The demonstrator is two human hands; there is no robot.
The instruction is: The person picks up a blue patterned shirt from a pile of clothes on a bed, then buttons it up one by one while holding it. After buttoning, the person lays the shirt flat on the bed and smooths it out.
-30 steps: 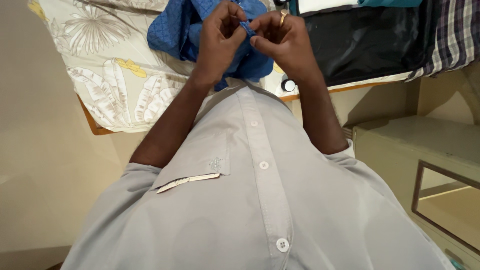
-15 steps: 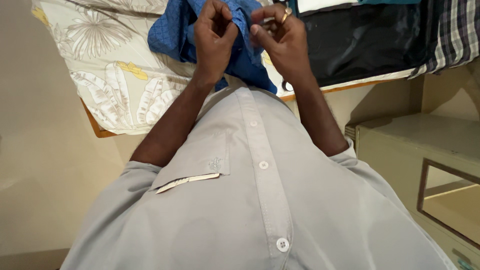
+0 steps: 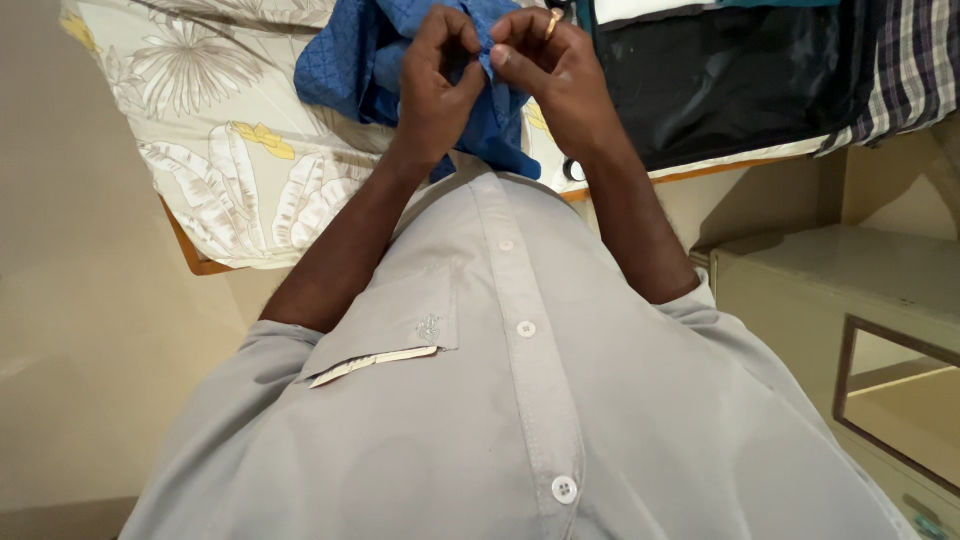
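I saw no packages, signs or screens around me. The only label-like thing was a narrow cream paper slip (image 3: 375,365) that stuck out slantwise from under the chest pocket of my grey shirt (image 3: 520,400); I could not tell what it bore.

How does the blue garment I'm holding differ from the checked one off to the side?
The blue garment is a single blue with a fine diamond pattern; the checked cloth has dark and pale crossing stripes. The blue garment is bunched on the floral bedsheet and pinched by the left hand and right hand; the checked cloth lies untouched, hanging over the bed's edge. Both are fabric items on the bed.
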